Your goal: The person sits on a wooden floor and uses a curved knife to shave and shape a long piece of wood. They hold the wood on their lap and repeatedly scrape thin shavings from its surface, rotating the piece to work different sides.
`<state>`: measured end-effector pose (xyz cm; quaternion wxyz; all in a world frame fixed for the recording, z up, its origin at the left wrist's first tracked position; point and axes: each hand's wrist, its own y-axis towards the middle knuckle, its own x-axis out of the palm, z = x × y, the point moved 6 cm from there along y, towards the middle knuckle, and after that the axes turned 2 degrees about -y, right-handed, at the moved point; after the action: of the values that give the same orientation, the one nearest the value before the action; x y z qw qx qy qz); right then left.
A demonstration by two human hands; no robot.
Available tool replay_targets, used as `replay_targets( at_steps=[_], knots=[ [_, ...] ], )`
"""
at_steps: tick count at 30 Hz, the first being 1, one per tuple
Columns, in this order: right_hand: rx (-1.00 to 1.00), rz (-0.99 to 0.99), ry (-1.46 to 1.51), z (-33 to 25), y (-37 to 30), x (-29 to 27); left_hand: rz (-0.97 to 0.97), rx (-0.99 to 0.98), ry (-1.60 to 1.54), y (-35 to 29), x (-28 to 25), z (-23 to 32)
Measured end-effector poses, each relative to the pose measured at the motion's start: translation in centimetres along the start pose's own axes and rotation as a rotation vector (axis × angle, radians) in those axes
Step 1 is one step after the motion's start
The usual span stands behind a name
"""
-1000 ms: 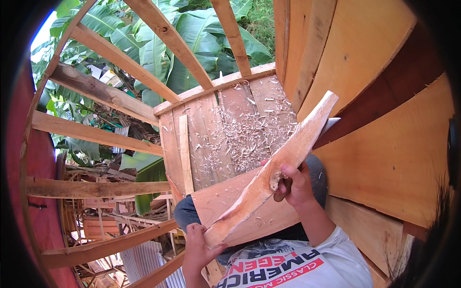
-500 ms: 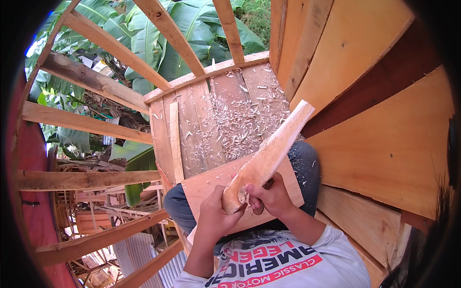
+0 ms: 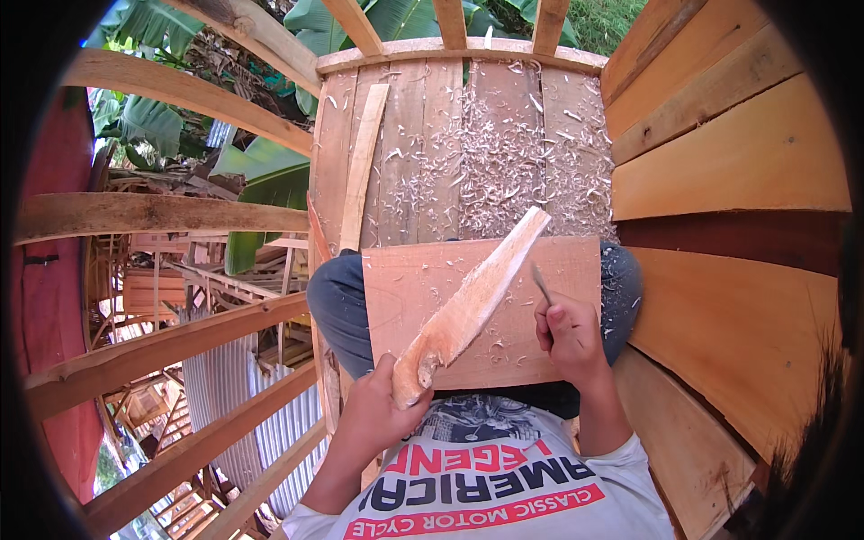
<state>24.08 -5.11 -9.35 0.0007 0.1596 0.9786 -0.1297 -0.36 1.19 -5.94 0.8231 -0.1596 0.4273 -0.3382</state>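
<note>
A long carved piece of pale wood (image 3: 472, 304) slants up to the right above my lap. It is hooked and notched at its near end and tapers toward the far tip. My left hand (image 3: 382, 402) is wrapped round that hooked end. Off to the right, apart from the wood, my right hand (image 3: 572, 340) is closed round a small knife (image 3: 541, 283). Its thin blade points up and away from me, and its handle is hidden in my fingers. Beneath both hands a flat wooden board (image 3: 400, 281) lies across my legs.
Curled shavings (image 3: 504, 162) cover much of the plank floor (image 3: 402, 126) ahead. A narrow wooden strip (image 3: 364, 166) lies along its left side. Wooden rails (image 3: 162, 214) stand open on the left, and a wall of wide boards (image 3: 729, 306) closes the right.
My right hand has left the hooked end of the wood and moved right, bringing the knife blade into plain sight. The left hand keeps its hold. The view has turned.
</note>
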Motion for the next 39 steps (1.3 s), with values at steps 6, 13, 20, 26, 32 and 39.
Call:
replay_targets(
  at_steps=[6,13,20,26,32,39],
  knots=[
    [0.069,-0.144,-0.453,0.3,0.4,2.0,-0.193,-0.195,-0.125,-2.6,2.9,-3.3],
    [0.014,-0.162,-0.817,0.4,-0.1,3.1,-0.29,-0.216,-0.269,-2.9,4.6,-6.3],
    [0.04,-0.244,-0.974,1.1,-0.9,5.0,-0.382,-0.236,-0.388,-2.8,5.3,-7.6],
    [0.003,-0.205,-1.059,0.9,-0.4,4.8,-0.383,-0.222,-0.437,-2.4,5.6,-8.1],
    [-0.097,-0.157,-1.091,0.7,0.4,4.7,-0.386,-0.183,-0.479,-2.5,6.0,-8.5],
    [0.022,0.012,-1.262,0.4,3.4,1.6,-0.432,-0.217,-0.471,-2.9,6.5,-9.0]
  ],
)
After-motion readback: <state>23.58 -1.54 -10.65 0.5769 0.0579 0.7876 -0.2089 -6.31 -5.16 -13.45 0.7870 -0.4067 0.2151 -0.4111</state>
